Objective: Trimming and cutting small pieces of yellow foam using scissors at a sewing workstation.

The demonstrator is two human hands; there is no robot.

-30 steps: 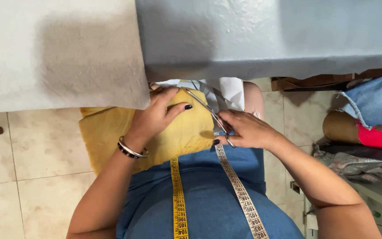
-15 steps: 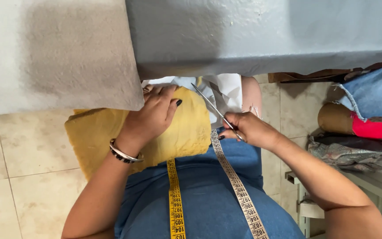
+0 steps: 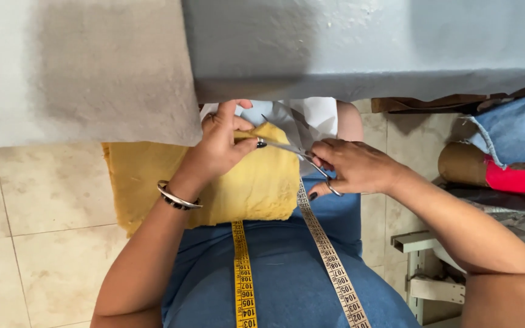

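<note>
Two hands work in the lap, just below the grey worktop (image 3: 335, 54) edge. Left hand (image 3: 220, 149) pinches the yellow cloth (image 3: 256, 188) at its top edge. Right hand (image 3: 350, 167) grips scissors (image 3: 293, 149), blades meeting the cloth by the left thumb. Yellow tape measure (image 3: 244, 273) hangs over the blue dress (image 3: 287, 273).

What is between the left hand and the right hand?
In the head view, the scissors' blades span the gap from the right hand toward the left hand, over the yellow cloth.
</note>
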